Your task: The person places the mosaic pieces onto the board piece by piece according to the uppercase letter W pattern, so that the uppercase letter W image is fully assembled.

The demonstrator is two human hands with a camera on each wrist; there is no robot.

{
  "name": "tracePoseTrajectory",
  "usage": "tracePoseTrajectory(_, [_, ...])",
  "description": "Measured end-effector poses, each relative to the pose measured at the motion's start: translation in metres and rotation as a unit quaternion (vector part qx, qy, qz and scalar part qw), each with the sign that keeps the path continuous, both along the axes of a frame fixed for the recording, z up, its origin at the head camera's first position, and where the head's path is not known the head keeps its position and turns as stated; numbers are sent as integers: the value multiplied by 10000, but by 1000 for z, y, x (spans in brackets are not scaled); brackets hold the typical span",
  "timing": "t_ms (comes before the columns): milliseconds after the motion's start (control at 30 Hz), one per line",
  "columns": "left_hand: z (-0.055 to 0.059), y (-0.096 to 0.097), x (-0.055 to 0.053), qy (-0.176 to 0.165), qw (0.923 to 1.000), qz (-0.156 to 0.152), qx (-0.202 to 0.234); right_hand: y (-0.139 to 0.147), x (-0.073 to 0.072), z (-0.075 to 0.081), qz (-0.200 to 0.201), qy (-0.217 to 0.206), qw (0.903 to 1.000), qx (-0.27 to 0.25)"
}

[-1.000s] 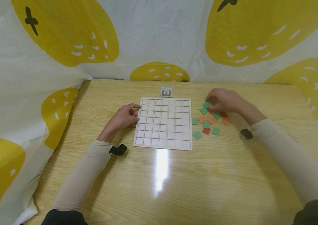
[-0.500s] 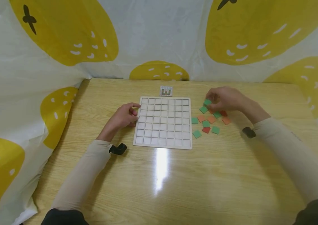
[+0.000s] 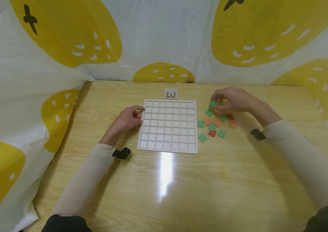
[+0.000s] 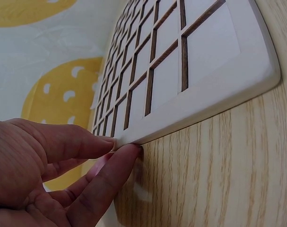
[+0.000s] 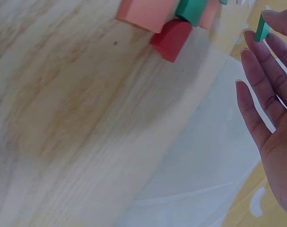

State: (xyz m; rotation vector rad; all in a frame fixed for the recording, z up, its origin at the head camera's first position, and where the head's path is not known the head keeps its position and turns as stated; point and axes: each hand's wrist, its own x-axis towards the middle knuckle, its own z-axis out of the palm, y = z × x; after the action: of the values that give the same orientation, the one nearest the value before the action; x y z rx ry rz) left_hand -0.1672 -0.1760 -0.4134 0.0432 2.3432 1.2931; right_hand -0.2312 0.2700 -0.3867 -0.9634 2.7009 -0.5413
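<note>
A white square grid board (image 3: 167,151) lies on the table, its small square cells marked by dark lines in the left wrist view. My left hand (image 3: 126,120) rests at the board's left side, thumb and forefinger touching its edge apart from each other. With thumb and fingertips, my right hand (image 3: 236,99) pinches a green square tile (image 5: 262,29) above the scattered tiles. Beneath and beside that hand are a green tile (image 3: 209,113), an orange tile (image 3: 217,122) and a red piece (image 3: 212,133) with a pointed outline, among several others.
A small card (image 3: 171,93) printed with a coloured grid pattern lies just beyond the board. The wooden table (image 3: 210,187) meets a white curtain (image 3: 164,35) with yellow fruit prints at the back and left. Black wrist mounts (image 3: 121,153) stick out from both sleeves.
My right hand has risen slightly with the green tile between its fingers, showing more of the orange tile below. My left hand stays at the board's edge.
</note>
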Motion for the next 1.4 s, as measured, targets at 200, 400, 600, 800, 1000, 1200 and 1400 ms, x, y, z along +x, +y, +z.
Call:
tracePoseTrajectory(200, [1,0,1,10,9999,-18,99,-5,1,5,112,132,9998,-28])
tracePoseTrajectory(400, [0,-1,0,32,10000,-59,60,-11,3,9,168,109,9998,11])
tracePoseTrajectory(600, [1,0,1,29,10000,-26,40,-17,4,11,314,166,9994,-27])
tracePoseTrajectory(800, [0,0,1,61,10000,-23,39,-24,4,14,413,278,9987,-70])
tracePoseTrajectory(1000, [-1,-1,1,84,9999,-56,28,-33,6,16,419,156,9990,-24])
tracePoseTrajectory(1200, [-1,-1,1,65,10000,-52,32,-40,6,15,461,95,9989,-91])
tracePoseTrajectory(1400, [0,-1,0,43,10000,-36,20,-46,6,14,544,31,9985,-104])
